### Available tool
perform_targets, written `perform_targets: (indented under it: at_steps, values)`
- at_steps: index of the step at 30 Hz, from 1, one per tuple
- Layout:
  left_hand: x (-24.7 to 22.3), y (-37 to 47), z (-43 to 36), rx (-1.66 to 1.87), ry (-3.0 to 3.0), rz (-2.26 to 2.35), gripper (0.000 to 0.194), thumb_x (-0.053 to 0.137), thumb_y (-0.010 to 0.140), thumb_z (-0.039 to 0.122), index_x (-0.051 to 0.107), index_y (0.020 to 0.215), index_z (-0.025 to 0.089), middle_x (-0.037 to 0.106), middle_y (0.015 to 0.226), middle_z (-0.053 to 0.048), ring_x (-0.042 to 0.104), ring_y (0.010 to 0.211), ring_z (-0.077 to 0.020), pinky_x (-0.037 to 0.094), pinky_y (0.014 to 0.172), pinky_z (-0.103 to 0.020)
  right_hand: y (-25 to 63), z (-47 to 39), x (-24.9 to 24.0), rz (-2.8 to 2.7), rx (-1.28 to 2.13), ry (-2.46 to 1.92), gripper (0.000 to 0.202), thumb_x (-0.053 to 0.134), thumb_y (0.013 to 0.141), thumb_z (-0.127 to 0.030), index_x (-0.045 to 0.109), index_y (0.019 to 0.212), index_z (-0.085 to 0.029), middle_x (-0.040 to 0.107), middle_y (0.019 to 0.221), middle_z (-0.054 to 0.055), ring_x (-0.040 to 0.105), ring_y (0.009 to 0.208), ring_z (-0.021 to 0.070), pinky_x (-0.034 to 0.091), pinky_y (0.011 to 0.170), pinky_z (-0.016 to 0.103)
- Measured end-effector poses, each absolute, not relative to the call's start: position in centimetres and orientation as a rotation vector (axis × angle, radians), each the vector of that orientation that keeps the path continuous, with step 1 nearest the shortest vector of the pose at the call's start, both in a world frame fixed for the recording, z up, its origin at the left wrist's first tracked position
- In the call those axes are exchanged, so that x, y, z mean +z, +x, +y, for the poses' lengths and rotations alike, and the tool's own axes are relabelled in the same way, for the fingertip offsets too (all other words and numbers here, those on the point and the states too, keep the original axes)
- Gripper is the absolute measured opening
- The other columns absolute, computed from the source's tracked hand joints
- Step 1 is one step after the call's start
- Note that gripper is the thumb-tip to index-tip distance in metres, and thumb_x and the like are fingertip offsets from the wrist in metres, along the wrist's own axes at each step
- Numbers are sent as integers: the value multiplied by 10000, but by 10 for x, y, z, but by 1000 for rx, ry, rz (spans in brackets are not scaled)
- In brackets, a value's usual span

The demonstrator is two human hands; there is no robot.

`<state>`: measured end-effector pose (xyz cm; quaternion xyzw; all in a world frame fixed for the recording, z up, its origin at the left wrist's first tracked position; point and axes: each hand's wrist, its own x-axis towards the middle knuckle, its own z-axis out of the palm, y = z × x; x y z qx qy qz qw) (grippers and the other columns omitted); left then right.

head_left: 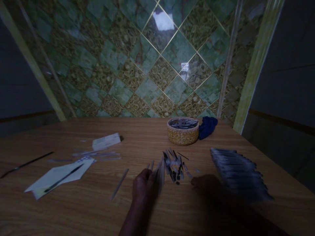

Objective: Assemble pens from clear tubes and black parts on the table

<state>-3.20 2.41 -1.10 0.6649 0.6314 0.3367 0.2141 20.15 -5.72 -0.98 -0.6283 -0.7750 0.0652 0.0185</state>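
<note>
My left hand (142, 185) is closed beside a bunch of thin pale strips (161, 173) that is blurred by motion; what its fingers grip is too dim to name. Right of it lies a loose pile of dark and pale pen-like pieces (174, 165), with small black caps near its front. My right hand (204, 185) is low at the pile's right side, dark and blurred, its fingertips close to a small pale piece (189, 174). Further right, a row of dark pens (240, 173) lies side by side.
A woven basket (183, 136) full of pens stands at the back, with a dark blue cloth (208, 127) beside it. Left are a white box (106, 141), folded paper (59, 177), a single stick (119, 184) and a long black rod (28, 163). A tiled wall (152, 59) rises behind.
</note>
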Motion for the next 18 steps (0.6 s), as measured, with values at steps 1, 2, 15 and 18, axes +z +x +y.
perform_targets:
  at_steps: [1, 2, 15, 18]
  values:
    - [-11, -32, 23, 899, 1936, 1769, 149, 454, 796, 228, 544, 685, 186, 612, 645, -51, 579, 656, -198, 371, 576, -271, 193, -53, -13, -2424, 189, -1909, 224, 413, 881, -228, 633, 924, -206, 703, 904, 78, 656, 845, 229, 402, 657, 270]
    - [-11, -32, 22, 849, 2026, 1788, 142, 451, 790, 210, 559, 700, 186, 636, 693, -69, 597, 690, -210, 377, 588, -278, 185, -50, -16, -2435, 180, -1884, 219, 421, 881, -241, 632, 927, -206, 703, 899, 79, 657, 841, 230, 406, 662, 273]
    - [-14, -18, 13, 129, 2316, 1893, 239, 451, 746, 255, 679, 789, 194, 723, 910, -144, 673, 877, -315, 485, 672, -362, 167, -31, -32, -2089, 306, -2050, 224, 451, 866, -244, 671, 901, -213, 717, 907, 75, 659, 826, 197, 385, 646, 243]
    - [-10, -18, 13, 93, 2296, 1882, 235, 470, 721, 241, 695, 773, 200, 727, 905, -147, 672, 881, -320, 487, 680, -364, 186, -23, -31, -1960, 313, -2057, 218, 457, 864, -235, 671, 884, -201, 713, 906, 63, 642, 841, 177, 376, 658, 232]
